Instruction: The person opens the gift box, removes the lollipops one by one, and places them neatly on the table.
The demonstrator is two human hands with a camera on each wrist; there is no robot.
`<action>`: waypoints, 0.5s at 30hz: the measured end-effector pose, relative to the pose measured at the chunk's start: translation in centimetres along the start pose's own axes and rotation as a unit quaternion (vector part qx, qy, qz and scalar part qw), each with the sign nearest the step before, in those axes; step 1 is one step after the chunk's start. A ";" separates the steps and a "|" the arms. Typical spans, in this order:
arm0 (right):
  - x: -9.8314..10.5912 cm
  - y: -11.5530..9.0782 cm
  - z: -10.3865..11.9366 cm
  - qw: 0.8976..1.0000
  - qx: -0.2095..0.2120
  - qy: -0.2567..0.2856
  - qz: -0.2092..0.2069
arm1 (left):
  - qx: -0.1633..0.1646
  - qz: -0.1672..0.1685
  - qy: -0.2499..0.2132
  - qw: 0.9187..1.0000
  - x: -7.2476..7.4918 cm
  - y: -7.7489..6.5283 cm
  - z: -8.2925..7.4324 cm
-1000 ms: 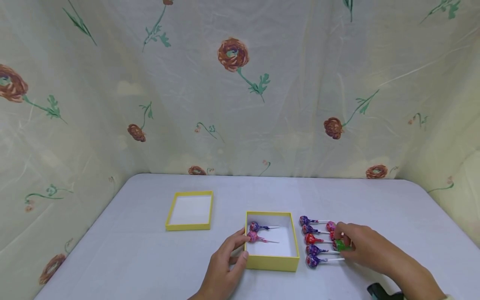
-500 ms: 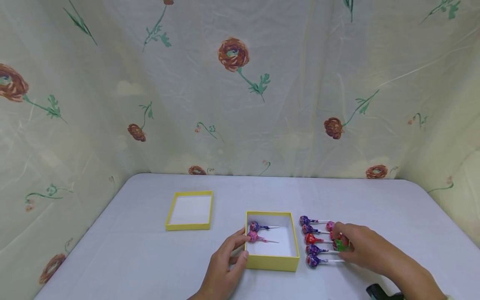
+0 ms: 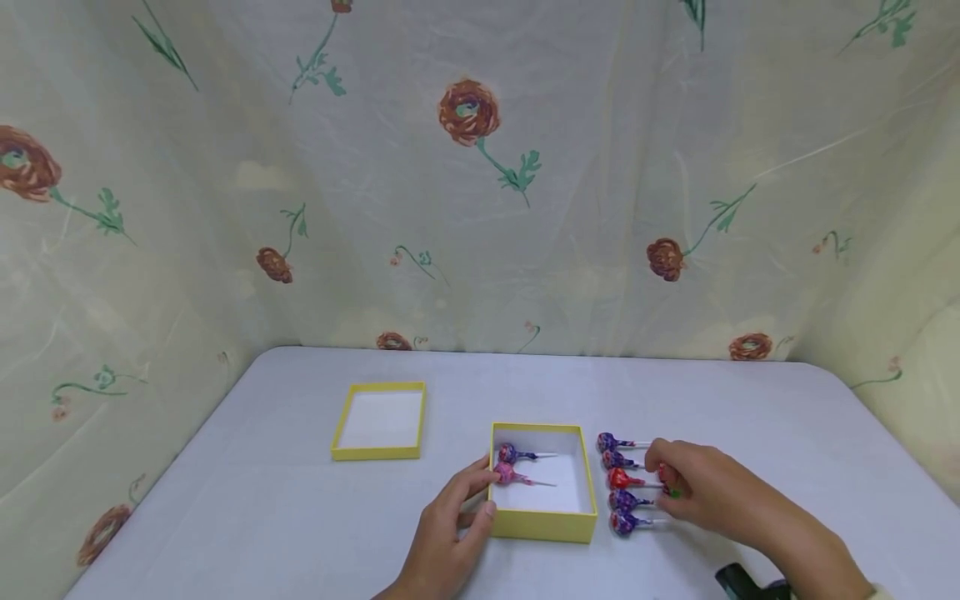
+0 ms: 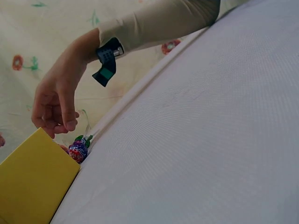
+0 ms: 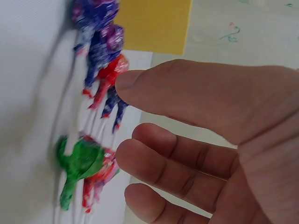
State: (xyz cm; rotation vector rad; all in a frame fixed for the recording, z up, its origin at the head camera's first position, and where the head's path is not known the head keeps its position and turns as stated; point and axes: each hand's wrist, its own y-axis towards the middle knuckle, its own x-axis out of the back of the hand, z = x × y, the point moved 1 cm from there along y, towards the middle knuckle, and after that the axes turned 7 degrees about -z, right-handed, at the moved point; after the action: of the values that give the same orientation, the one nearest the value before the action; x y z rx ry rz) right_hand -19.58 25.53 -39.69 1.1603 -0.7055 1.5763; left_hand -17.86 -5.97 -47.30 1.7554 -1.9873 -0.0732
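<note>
My left hand rests against the left side of an open yellow box, fingertips at its rim and thumb near the front corner. Inside lie a purple lollipop and a pink lollipop. Right of the box, my right hand hovers over wrapped lollipops, partly covering them. Its thumb and fingers are apart with nothing between them in the right wrist view, close to a green lollipop and a red lollipop. A column of several lollipops, mostly purple, points its sticks toward this hand.
The box's yellow lid lies inside up on the white table, behind and left of the box. A floral curtain hangs around the table's back and sides. A dark strap device sits at the right wrist.
My right hand has shifted slightly left over the lollipops, covering more of the green one and the stick ends. The left hand and box have stayed almost still.
</note>
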 end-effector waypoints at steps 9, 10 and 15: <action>0.6 1.5 2.5 1.000 -0.016 0.014 0.000 | -0.002 -0.003 -0.004 1.000 0.0 0.0 0.0; 0.6 1.6 2.8 1.000 -0.017 0.015 -0.001 | -0.002 -0.003 -0.004 1.000 0.0 0.0 0.0; 1.0 2.3 3.9 1.000 0.008 0.016 -0.011 | -0.003 -0.001 -0.005 1.000 0.0 0.1 0.1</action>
State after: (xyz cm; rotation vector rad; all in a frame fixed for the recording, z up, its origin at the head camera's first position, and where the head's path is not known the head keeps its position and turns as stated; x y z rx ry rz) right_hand -20.51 21.78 -37.12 1.1474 -0.6578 1.5805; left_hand -17.95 -5.97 -47.34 1.7562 -1.9912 -0.0889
